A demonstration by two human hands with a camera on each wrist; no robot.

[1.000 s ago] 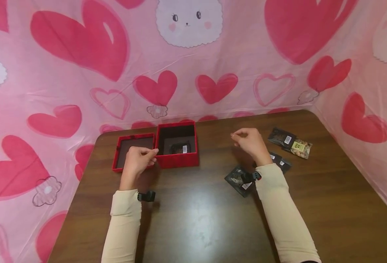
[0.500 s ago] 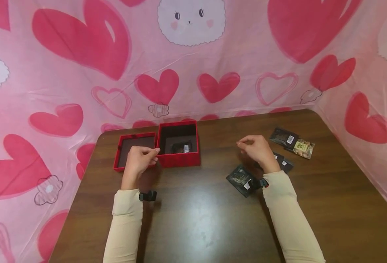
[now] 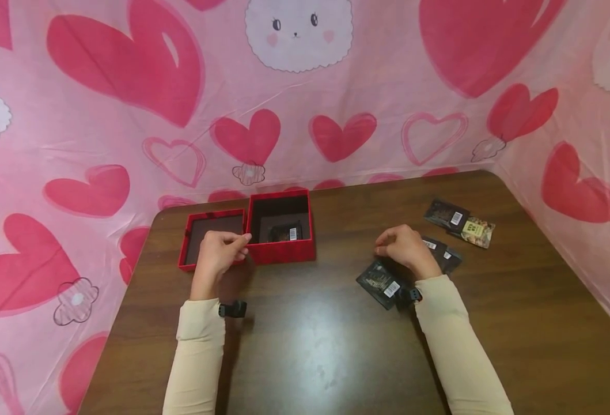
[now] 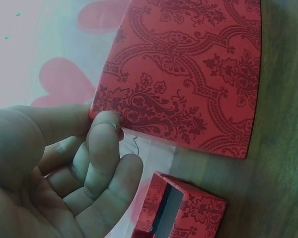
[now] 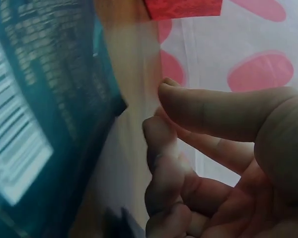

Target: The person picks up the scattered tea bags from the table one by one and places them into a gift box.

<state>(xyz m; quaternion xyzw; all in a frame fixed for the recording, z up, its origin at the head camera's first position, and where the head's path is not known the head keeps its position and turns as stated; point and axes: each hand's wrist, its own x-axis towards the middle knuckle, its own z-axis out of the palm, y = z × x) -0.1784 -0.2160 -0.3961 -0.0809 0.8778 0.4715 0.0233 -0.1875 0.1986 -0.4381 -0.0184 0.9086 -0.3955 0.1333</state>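
Note:
In the head view a red patterned box (image 3: 281,252) stands open at the back of the table, with a small black packet (image 3: 285,232) inside. My left hand (image 3: 218,253) pinches the box's near left corner between thumb and index finger; the left wrist view shows those fingertips (image 4: 107,119) at the corner. My right hand (image 3: 407,249) hovers with loosely curled fingers and holds nothing. Just below it lies a black packet (image 3: 377,283) with a barcode label, seen close up in the right wrist view. More dark packets (image 3: 442,253) lie beside the hand, partly covered by it.
The box's shallow red lid (image 3: 213,222) lies inside up, left of the box. Toward the back right, a black packet (image 3: 446,214) overlaps a patterned packet with a yellow-green label (image 3: 477,231). A pink heart-print cloth (image 3: 336,92) hangs behind the table (image 3: 305,346).
My right hand has moved to the right and down toward the near black packets. The left hand stays at the box corner, and the box and packets have not moved.

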